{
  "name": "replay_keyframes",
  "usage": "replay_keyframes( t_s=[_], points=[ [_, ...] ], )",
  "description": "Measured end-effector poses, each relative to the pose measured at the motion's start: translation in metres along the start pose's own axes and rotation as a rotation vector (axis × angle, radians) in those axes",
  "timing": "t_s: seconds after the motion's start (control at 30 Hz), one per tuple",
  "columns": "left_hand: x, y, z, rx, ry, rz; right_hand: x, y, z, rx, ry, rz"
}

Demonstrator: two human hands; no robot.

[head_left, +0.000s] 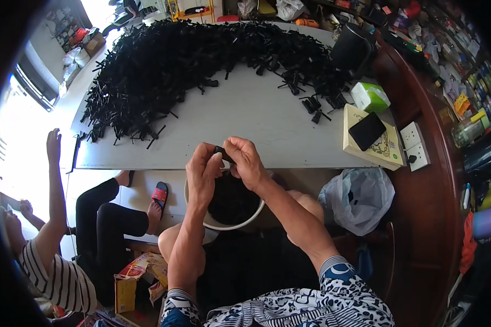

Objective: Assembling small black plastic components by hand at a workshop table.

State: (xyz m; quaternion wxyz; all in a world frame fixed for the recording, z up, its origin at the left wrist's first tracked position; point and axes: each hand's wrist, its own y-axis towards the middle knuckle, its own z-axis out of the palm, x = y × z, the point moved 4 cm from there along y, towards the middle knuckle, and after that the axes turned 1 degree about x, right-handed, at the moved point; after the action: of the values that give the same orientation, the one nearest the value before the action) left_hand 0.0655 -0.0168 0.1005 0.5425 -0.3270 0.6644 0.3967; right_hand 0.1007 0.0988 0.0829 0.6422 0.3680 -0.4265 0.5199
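Note:
Both my hands meet just over the table's near edge, holding one small black plastic part [222, 153] between them. My left hand [203, 170] pinches its left end between thumb and fingers. On the other end, the thumb and fingers of my right hand [244, 161] are closed; its exact shape is partly hidden by the fingers. Below my hands, between my knees, stands a white-rimmed bucket [255, 217] with dark contents that I cannot make out singly. A wide, curved heap of black plastic parts [147, 71] with thin stems covers the far and left side of the table.
On the grey table [245, 125], a phone [366, 131] lies on a thick book [352, 144] at right, near a tissue pack [370, 97] and a black pitcher [352, 48]. A plastic-lined bin [360, 201] stands below. Another person [65, 272] sits at left, arm raised.

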Motion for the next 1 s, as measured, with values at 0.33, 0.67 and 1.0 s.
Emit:
replay_keyframes(
  t_s=[0.33,0.67,1.0],
  points=[
    [0.003,-0.005,0.009,0.149,-0.365,-0.12,-0.02,0.0,0.005,-0.184,0.173,0.111],
    [0.027,-0.001,-0.013,0.117,-0.459,-0.22,-0.006,-0.004,0.018,-0.229,-0.5,-0.405],
    [0.018,-0.009,-0.015,0.192,-0.333,-0.275,0.016,-0.011,0.016,0.195,-0.717,-0.427]
  ],
)
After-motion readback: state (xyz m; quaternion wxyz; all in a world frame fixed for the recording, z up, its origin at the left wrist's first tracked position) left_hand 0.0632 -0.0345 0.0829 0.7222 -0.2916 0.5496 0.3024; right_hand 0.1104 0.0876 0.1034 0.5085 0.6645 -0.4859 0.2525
